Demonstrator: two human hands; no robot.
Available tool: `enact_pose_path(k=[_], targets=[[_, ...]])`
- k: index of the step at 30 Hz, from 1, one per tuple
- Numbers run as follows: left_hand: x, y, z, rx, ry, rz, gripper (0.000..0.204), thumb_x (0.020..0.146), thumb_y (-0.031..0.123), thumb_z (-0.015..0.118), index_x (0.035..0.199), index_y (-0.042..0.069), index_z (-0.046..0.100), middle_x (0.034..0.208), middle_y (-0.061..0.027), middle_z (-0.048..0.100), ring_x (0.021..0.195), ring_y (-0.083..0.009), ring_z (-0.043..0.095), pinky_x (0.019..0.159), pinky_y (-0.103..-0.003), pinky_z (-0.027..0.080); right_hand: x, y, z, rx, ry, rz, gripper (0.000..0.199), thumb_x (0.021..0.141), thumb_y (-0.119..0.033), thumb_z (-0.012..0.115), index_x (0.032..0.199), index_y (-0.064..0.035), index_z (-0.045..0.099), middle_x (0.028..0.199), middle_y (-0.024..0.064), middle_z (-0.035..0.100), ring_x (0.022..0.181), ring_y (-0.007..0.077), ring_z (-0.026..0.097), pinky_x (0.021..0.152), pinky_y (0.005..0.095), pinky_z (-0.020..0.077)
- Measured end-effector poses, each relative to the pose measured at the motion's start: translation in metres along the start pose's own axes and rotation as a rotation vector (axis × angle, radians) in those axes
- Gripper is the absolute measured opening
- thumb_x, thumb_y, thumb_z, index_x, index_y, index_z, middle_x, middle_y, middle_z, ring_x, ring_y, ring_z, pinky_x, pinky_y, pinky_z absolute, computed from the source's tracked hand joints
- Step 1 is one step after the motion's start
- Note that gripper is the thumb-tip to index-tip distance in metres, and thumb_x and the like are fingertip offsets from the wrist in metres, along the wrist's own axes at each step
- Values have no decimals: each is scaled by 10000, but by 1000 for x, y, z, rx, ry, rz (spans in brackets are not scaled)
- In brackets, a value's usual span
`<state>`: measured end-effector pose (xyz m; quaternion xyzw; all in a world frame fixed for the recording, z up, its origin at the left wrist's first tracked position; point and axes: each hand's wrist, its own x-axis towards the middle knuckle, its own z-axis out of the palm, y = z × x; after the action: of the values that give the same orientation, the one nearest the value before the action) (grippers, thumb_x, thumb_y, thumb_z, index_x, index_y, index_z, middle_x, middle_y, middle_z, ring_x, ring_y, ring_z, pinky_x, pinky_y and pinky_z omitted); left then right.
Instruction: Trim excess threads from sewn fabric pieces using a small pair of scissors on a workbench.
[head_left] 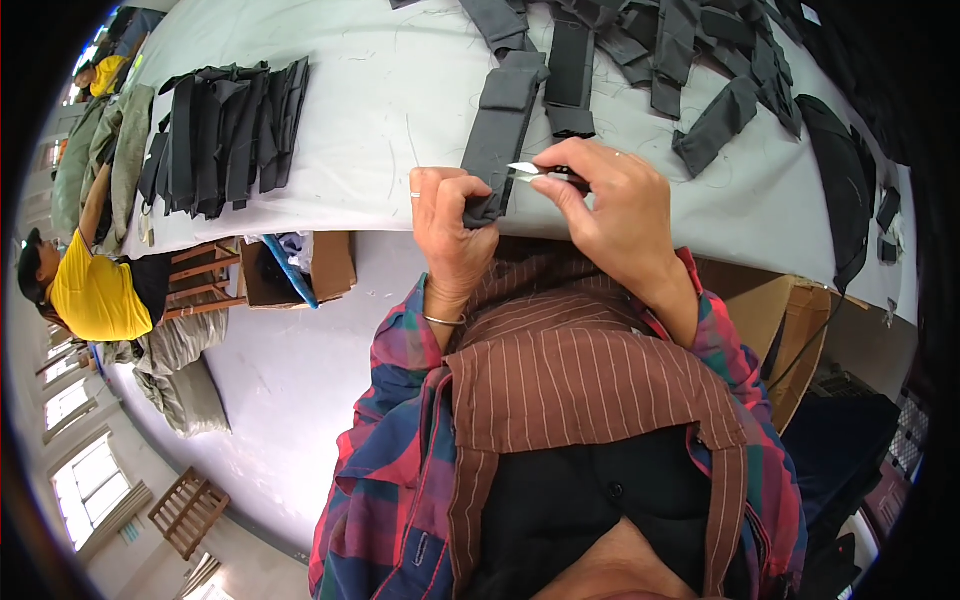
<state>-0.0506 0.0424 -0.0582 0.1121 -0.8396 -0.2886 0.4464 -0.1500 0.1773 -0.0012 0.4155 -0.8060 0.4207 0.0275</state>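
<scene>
My left hand (452, 218) is closed on the near end of a dark grey fabric strip (503, 122) at the table's front edge. The strip runs away from me across the white table, with a folded flap at its far part. My right hand (618, 210) grips a pair of small thread snips (522, 168). Their two pale blades point left, slightly apart, just over the strip beside my left fingers. Most of the snips' handle is hidden in my right hand.
A row of dark strips (228, 135) lies at the table's left. More strips (675, 50) are heaped at the far right, near a black bag-like item (835, 185). A cardboard box (332, 270) stands below the edge. A person in yellow (100, 290) works at far left.
</scene>
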Motion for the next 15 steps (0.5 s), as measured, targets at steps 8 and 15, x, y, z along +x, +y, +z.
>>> enact_pose_path(k=[8,15], targets=[[-6,-1,1,7,17,83,315,502,-111,646,717,75,509,752,-90,498,718,-273,481,613,-360,396,-1,6,11,-73,-49,-16,130,802,-231,683,824,-118,623,661,30,608,566,238,580,507,352,405],[-6,1,3,-6,47,100,303,485,-107,645,690,65,502,742,-92,502,716,-267,482,613,-357,397,0,-5,11,-28,-111,64,154,810,-231,673,803,-98,596,691,48,633,602,260,611,513,376,435]])
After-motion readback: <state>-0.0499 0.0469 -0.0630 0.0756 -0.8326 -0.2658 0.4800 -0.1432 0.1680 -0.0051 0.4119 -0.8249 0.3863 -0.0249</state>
